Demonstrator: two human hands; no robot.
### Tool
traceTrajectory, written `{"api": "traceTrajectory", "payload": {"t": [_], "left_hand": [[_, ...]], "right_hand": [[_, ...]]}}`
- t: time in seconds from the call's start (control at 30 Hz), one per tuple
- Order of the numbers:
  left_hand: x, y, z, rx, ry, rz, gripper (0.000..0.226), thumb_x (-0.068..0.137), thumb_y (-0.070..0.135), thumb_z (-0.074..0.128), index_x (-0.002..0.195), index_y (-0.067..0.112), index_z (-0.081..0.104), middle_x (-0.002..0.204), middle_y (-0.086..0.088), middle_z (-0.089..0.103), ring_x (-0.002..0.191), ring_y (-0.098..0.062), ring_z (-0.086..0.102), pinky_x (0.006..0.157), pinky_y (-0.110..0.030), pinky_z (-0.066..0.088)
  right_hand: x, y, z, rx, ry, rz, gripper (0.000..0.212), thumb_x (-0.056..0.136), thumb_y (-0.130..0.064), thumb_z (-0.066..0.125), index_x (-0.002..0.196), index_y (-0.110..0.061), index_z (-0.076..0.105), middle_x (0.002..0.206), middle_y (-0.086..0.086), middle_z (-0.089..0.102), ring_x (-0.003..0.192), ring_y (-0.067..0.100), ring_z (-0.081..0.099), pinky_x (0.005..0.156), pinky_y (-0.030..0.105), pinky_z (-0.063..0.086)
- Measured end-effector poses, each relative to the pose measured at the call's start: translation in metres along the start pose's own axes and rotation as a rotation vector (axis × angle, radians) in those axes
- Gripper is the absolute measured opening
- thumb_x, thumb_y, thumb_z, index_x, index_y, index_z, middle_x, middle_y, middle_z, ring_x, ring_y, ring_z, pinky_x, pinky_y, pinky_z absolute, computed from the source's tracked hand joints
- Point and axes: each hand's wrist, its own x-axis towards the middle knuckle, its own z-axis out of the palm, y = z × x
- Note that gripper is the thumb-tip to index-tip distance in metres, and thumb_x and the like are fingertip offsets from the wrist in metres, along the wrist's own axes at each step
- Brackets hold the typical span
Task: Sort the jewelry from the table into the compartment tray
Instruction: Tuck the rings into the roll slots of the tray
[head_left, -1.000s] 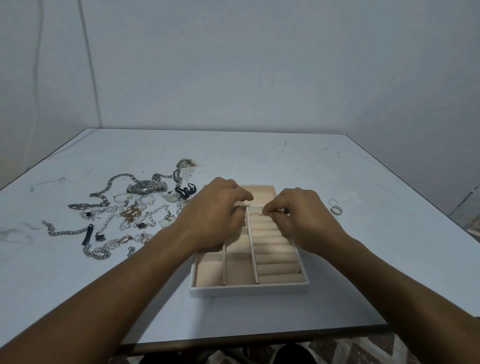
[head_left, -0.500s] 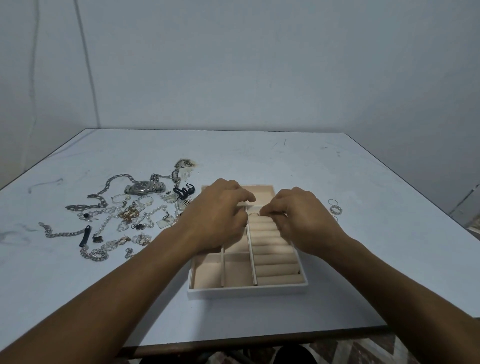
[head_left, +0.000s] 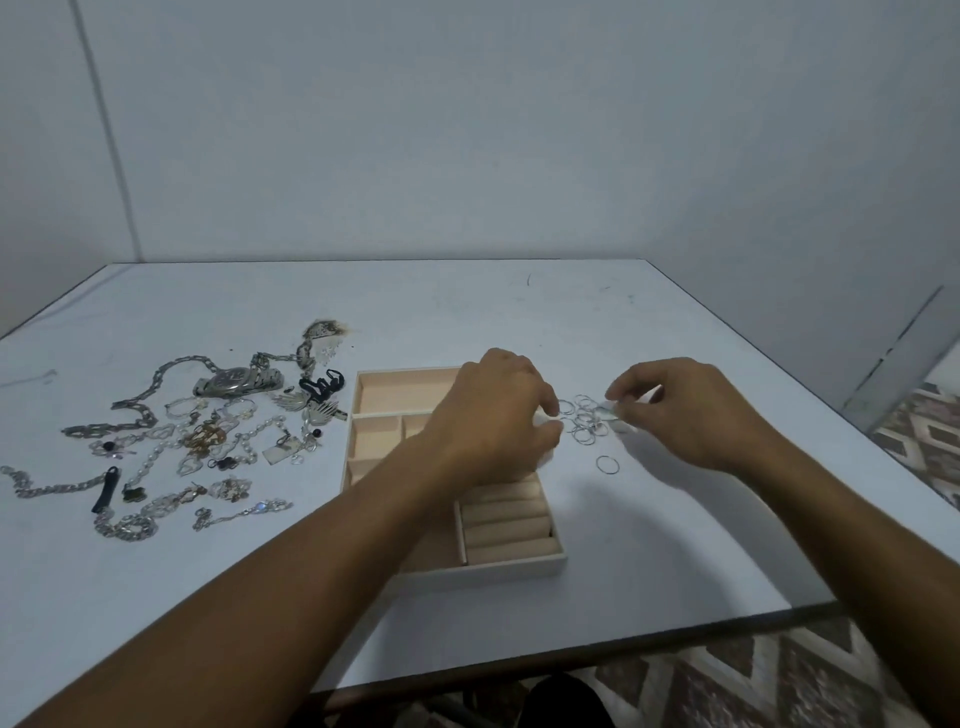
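Note:
A beige compartment tray (head_left: 385, 391) lies at the table's middle, with padded ring rolls (head_left: 506, 530) in its right column. Just right of the tray sits a cluster of thin silver rings (head_left: 586, 422), and one ring (head_left: 607, 464) lies apart nearer me. My left hand (head_left: 493, 415) reaches across the tray, its curled fingertips at the cluster's left edge; whether it holds anything is hidden. My right hand (head_left: 691, 410) pinches a ring between thumb and forefinger at the cluster's right edge. My left forearm covers much of the tray.
A spread of jewelry lies left of the tray: a silver watch (head_left: 239, 382), heavy chains (head_left: 140, 400), pearl bracelets, pendants and a black clip (head_left: 322, 387). The table's front edge (head_left: 571, 660) is close to me; its right edge runs past my right hand.
Both hands have left the ring rolls at the tray's top and moved right to the ring cluster beside the tray. The view has shifted right too.

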Motion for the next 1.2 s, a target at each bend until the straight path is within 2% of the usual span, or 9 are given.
{"api": "traceTrajectory", "payload": {"t": [0.23, 0.33, 0.43, 0.67, 0.77, 1.03, 1.2], "left_hand": [[0.021, 0.015, 0.014, 0.065, -0.061, 0.004, 0.025, 0.086, 0.035, 0.059, 0.107, 0.027, 0.07, 0.121, 0.003, 0.061, 0.124, -0.02, 0.041, 0.1, -0.037, 0.035], [0.024, 0.017, 0.018, 0.078, -0.07, -0.022, 0.025, 0.083, 0.041, 0.062, 0.101, 0.027, 0.072, 0.117, 0.003, 0.061, 0.122, -0.02, 0.041, 0.099, -0.037, 0.035], [0.025, 0.018, 0.022, 0.057, -0.071, -0.04, 0.028, 0.081, 0.046, 0.063, 0.098, 0.025, 0.072, 0.116, 0.002, 0.058, 0.12, -0.019, 0.042, 0.098, -0.036, 0.035], [0.03, 0.02, 0.029, 0.03, -0.073, -0.069, 0.022, 0.082, 0.044, 0.065, 0.086, 0.024, 0.072, 0.113, 0.002, 0.054, 0.115, -0.02, 0.043, 0.09, -0.033, 0.033], [0.033, 0.02, 0.029, 0.015, -0.079, -0.083, 0.018, 0.083, 0.041, 0.067, 0.087, 0.024, 0.072, 0.113, 0.002, 0.055, 0.115, -0.02, 0.043, 0.092, -0.034, 0.034], [0.04, 0.024, 0.027, -0.009, -0.13, -0.131, 0.007, 0.083, 0.03, 0.07, 0.086, 0.024, 0.07, 0.113, 0.0, 0.055, 0.112, -0.023, 0.047, 0.09, -0.035, 0.034], [0.043, 0.027, 0.025, 0.023, -0.178, -0.154, 0.009, 0.081, 0.028, 0.072, 0.089, 0.029, 0.068, 0.114, -0.001, 0.053, 0.111, -0.024, 0.048, 0.086, -0.032, 0.032]], "right_hand": [[-0.005, 0.018, 0.004, -0.005, -0.002, 0.05, 0.009, 0.084, -0.02, 0.065, 0.079, -0.025, 0.072, 0.078, -0.012, 0.07, 0.058, -0.002, 0.059, 0.052, 0.006, 0.041], [-0.003, 0.018, 0.009, -0.013, -0.01, 0.056, 0.01, 0.084, -0.022, 0.062, 0.077, -0.024, 0.069, 0.077, -0.009, 0.07, 0.063, 0.004, 0.064, 0.057, 0.014, 0.046], [-0.002, 0.018, 0.011, -0.018, -0.037, 0.051, 0.011, 0.086, -0.022, 0.062, 0.077, -0.024, 0.067, 0.075, -0.007, 0.07, 0.063, 0.008, 0.065, 0.055, 0.017, 0.046], [0.002, 0.017, 0.014, -0.029, -0.047, 0.052, 0.008, 0.088, -0.02, 0.064, 0.083, -0.02, 0.07, 0.075, -0.006, 0.069, 0.07, 0.006, 0.063, 0.063, 0.023, 0.047], [0.003, 0.017, 0.014, -0.029, -0.048, 0.058, 0.008, 0.087, -0.018, 0.064, 0.082, -0.018, 0.07, 0.072, -0.004, 0.068, 0.069, 0.009, 0.063, 0.064, 0.025, 0.048], [0.006, 0.019, 0.014, -0.055, -0.074, 0.072, 0.006, 0.087, -0.02, 0.066, 0.083, -0.016, 0.063, 0.078, -0.007, 0.064, 0.069, 0.004, 0.056, 0.059, 0.019, 0.042], [0.003, 0.019, 0.014, -0.048, -0.085, 0.044, 0.014, 0.087, -0.017, 0.066, 0.081, -0.018, 0.053, 0.084, 0.0, 0.065, 0.078, 0.02, 0.059, 0.064, 0.026, 0.045]]}}
